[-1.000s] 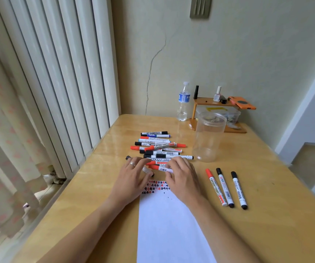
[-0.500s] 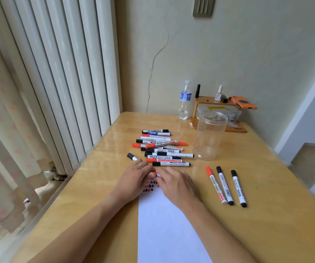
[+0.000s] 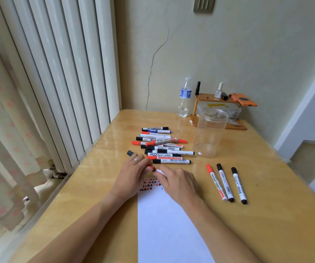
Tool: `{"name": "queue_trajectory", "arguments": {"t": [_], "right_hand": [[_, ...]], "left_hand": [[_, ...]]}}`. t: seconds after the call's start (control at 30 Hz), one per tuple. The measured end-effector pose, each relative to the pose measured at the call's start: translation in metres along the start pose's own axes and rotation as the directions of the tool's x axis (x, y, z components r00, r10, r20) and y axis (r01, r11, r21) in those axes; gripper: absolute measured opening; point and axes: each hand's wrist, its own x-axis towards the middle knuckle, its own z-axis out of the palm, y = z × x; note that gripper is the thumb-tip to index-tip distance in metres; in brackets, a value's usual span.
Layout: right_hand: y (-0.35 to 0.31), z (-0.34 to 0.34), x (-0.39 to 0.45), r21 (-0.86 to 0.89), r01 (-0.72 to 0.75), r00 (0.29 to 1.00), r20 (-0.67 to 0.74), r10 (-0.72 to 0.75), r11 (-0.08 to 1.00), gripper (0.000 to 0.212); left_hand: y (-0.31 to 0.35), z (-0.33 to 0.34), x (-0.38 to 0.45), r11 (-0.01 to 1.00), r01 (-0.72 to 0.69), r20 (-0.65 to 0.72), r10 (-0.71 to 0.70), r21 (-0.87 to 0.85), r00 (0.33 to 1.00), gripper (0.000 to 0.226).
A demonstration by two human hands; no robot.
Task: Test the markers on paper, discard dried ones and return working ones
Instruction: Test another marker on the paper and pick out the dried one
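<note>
A white sheet of paper (image 3: 168, 224) lies in front of me, with red and black test scribbles (image 3: 150, 185) at its top edge. Just above the scribbles, both hands hold one red marker (image 3: 155, 170). My left hand (image 3: 132, 177) pinches its red cap end, and my right hand (image 3: 177, 182) grips the white barrel. Beyond them lies a pile of several red, black and blue markers (image 3: 164, 147). A black marker (image 3: 130, 153) pokes out past my left fingers. Three markers (image 3: 225, 184), one red and two black, lie side by side to the right.
An open clear plastic jar (image 3: 209, 132) stands upright behind the three markers. A water bottle (image 3: 184, 99) and a small wooden shelf (image 3: 215, 97) with small items stand against the back wall. The wooden table (image 3: 267, 215) ends near a radiator on the left.
Both hands have drawn back from the pile toward the paper, bringing a red marker with them. They now meet above the scribbles.
</note>
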Motion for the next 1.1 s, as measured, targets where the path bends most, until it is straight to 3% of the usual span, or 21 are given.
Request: {"name": "queue_trajectory", "arguments": {"t": [0.07,0.3,0.37,0.53,0.63,0.73,0.83,0.9,0.93,1.03,1.1], "right_hand": [[0.004,-0.003,0.000,0.004,-0.053,0.998,0.020,0.052,0.999,0.041],[0.009,-0.006,0.005,0.127,-0.226,0.973,-0.008,0.229,0.966,0.020],[0.010,-0.004,0.005,0.163,-0.248,0.968,-0.003,0.252,0.955,0.022],[0.012,0.002,0.004,0.276,-0.149,0.985,-0.048,0.168,0.949,0.051],[0.013,0.005,0.005,0.417,-0.010,0.972,-0.209,0.107,0.909,0.037],[0.016,0.005,0.007,0.694,-0.065,0.953,-0.169,0.250,0.717,0.031],[0.018,0.000,0.009,0.907,-0.208,0.912,0.044,0.407,0.367,0.036],[0.018,-0.006,0.009,0.961,-0.251,0.887,0.182,0.424,0.114,0.040],[0.018,-0.009,0.009,0.962,-0.267,0.883,0.220,0.415,0.058,0.038],[0.015,-0.012,0.007,0.947,-0.309,0.898,0.257,0.356,0.094,0.014],[0.008,-0.011,0.007,0.936,-0.337,0.899,0.289,0.329,0.101,0.005]], "left_hand": [[-0.002,0.002,0.000,0.998,0.048,-0.002,-0.048,0.027,0.999,0.008],[-0.006,0.009,0.005,0.989,0.129,0.092,-0.135,0.068,0.987,0.013],[-0.009,0.009,0.007,0.986,0.161,0.119,-0.165,0.046,0.979,0.012],[-0.009,0.018,0.011,0.985,0.162,0.236,-0.171,0.056,0.957,0.018],[-0.007,0.018,0.011,0.985,0.164,0.235,-0.171,0.046,0.957,0.035],[-0.006,0.008,0.008,0.976,0.217,0.188,-0.210,-0.018,0.960,0.042],[-0.009,-0.005,0.001,0.971,0.232,0.172,-0.220,-0.054,0.960,0.033],[-0.010,-0.012,-0.006,0.977,0.204,0.184,-0.188,-0.067,0.965,0.025],[-0.009,-0.016,-0.009,0.979,0.192,0.193,-0.174,-0.075,0.966,0.022],[-0.010,-0.023,-0.015,0.984,0.150,0.253,-0.121,-0.097,0.960,0.014],[-0.013,-0.024,-0.019,0.991,0.107,0.319,-0.078,-0.076,0.945,0.022]]}}
